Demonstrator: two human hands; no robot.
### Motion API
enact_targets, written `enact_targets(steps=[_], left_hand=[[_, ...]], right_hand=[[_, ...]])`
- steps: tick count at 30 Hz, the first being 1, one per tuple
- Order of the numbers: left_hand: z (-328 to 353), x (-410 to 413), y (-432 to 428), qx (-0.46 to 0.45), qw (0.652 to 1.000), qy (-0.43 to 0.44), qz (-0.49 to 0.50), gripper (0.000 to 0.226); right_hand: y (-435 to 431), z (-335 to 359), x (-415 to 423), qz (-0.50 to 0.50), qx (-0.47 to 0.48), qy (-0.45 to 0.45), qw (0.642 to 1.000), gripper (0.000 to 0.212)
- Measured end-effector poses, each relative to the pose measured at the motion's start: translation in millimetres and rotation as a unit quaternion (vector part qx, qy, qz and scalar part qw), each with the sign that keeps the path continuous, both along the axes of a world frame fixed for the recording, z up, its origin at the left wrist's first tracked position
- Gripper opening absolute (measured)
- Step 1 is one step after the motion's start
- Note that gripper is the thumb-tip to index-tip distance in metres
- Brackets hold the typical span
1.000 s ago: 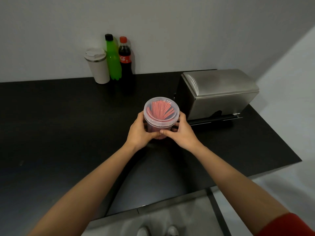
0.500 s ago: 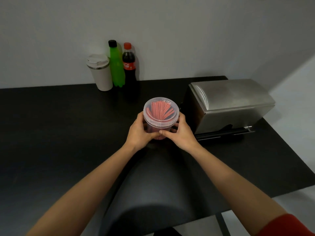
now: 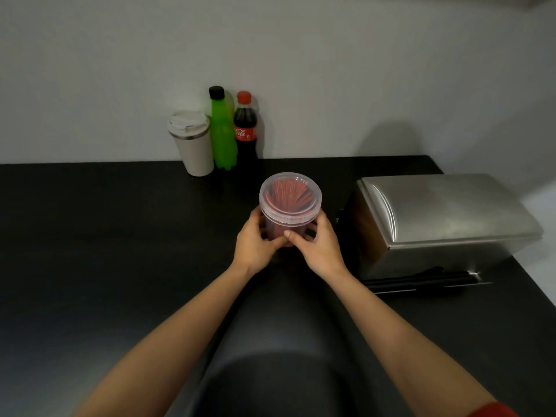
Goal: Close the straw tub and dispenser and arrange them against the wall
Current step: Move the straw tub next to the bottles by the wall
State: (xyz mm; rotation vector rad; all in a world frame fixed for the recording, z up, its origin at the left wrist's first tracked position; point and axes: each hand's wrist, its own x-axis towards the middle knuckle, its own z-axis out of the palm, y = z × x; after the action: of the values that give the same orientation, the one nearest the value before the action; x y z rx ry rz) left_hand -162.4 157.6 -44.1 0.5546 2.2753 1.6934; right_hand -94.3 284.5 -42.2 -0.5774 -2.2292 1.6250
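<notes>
A clear plastic straw tub (image 3: 290, 197) full of red straws, with its clear lid on top, stands mid-counter. My left hand (image 3: 255, 242) wraps its left side and my right hand (image 3: 320, 246) wraps its right side, thumbs meeting at the front below the rim. The stainless steel straw dispenser (image 3: 445, 218) sits to the right of the tub with its curved lid down; a dark tray sticks out at its front base. Its left face stands a short gap from my right hand.
Against the grey wall stand a white travel cup (image 3: 192, 142), a green bottle (image 3: 222, 130) and a cola bottle (image 3: 246, 130). The black counter (image 3: 105, 236) ends at the right just past the dispenser. Wall space lies right of the bottles.
The tub and both hands have shifted slightly farther from me toward the wall. My view has tilted up, so the counter's front edge and floor have dropped out of sight.
</notes>
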Motion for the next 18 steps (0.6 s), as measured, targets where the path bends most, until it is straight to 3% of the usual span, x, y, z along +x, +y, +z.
enact_targets(steps=[8, 18], left_hand=[[1.9, -41.0, 14.7, -0.013, 1.0, -0.004, -0.008, 0.08], [-0.1, -93.4, 39.3, 0.002, 1.0, -0.021, -0.009, 0.074]], right_hand=[[9.4, 2.6, -41.1, -0.026, 0.034, -0.019, 0.999, 0.073], [25.0, 1.1, -96.9, -0.061, -0.001, -0.037, 0.997, 0.069]])
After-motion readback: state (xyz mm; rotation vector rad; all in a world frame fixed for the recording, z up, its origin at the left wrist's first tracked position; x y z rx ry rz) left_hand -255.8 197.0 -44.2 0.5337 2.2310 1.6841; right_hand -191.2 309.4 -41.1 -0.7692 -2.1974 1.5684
